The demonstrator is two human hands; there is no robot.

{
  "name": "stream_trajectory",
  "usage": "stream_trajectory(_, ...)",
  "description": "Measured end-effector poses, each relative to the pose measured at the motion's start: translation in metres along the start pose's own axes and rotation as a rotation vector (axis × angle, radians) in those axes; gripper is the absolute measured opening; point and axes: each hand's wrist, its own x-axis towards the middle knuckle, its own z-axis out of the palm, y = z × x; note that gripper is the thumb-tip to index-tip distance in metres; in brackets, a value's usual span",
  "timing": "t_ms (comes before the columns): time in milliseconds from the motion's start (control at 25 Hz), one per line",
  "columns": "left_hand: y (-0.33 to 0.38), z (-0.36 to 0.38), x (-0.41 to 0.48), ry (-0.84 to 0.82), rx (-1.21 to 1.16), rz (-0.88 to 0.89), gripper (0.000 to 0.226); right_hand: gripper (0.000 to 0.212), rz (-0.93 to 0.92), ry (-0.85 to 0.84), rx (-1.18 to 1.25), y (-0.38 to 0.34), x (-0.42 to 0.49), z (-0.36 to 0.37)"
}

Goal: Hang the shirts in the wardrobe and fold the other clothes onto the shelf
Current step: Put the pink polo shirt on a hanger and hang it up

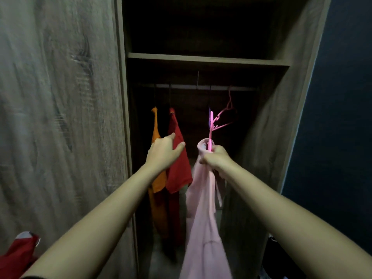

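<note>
My right hand [216, 158] grips a pale pink shirt [203, 224] by its collar together with a pink hanger [220, 115], whose hook reaches up to the wardrobe rail [191, 86]. The shirt hangs down from my fist. My left hand [164, 151] is open, fingers spread, in front of a red shirt [178, 172] and an orange shirt [158, 178] that hang side by side on the rail's left part. Whether it touches them I cannot tell.
The open wardrobe has a wooden shelf [207, 60] above the rail and a wood-grain panel [60, 117] on the left. A red garment [16, 256] lies at the lower left. Dark clothing [277, 258] sits at the lower right, by a dark blue wall [342, 117].
</note>
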Motion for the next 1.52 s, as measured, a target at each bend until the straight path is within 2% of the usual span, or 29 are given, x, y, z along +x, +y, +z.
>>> stream_trajectory(80,0.004,0.006,0.019,0.067,-0.004,0.029,0.059,0.017,-0.01,0.011,-0.058,0.0,0.014,-0.001)
stream_trajectory(240,0.009,0.022,0.065,0.176,0.0,0.034,0.052,0.029,-0.055,0.007,-0.091,-0.004,0.058,-0.004)
stream_trajectory(360,0.008,0.042,0.104,0.224,-0.028,-0.012,0.049,0.023,-0.116,-0.035,-0.126,-0.021,0.084,-0.011)
stream_trajectory(520,-0.006,0.084,0.146,0.147,-0.074,-0.115,0.066,0.026,-0.199,-0.101,-0.197,-0.044,0.109,-0.023)
stream_trajectory(600,-0.014,0.097,0.153,0.156,-0.079,-0.17,0.066,0.021,-0.235,-0.103,-0.248,-0.055,0.121,-0.024)
stream_trajectory(720,-0.026,0.102,0.166,0.366,-0.156,-0.302,0.05,0.018,-0.265,-0.065,-0.312,-0.069,0.157,-0.024)
stream_trajectory(800,-0.03,0.097,0.173,0.443,-0.202,-0.335,0.046,0.019,-0.297,-0.031,-0.32,-0.081,0.184,-0.019)
stream_trajectory(960,-0.032,0.092,0.174,0.36,-0.128,-0.236,0.05,0.043,-0.325,0.019,-0.352,-0.104,0.243,-0.001)
stream_trajectory(1160,-0.036,0.084,0.177,0.199,-0.124,-0.16,0.056,0.039,-0.339,-0.008,-0.473,-0.133,0.292,0.018)
stream_trajectory(1360,-0.036,0.079,0.175,0.181,-0.121,-0.141,0.057,0.041,-0.338,-0.133,-0.577,-0.137,0.311,0.045)
stream_trajectory(1520,-0.034,0.079,0.174,0.177,-0.127,-0.115,0.057,0.042,-0.366,-0.143,-0.577,-0.136,0.313,0.057)
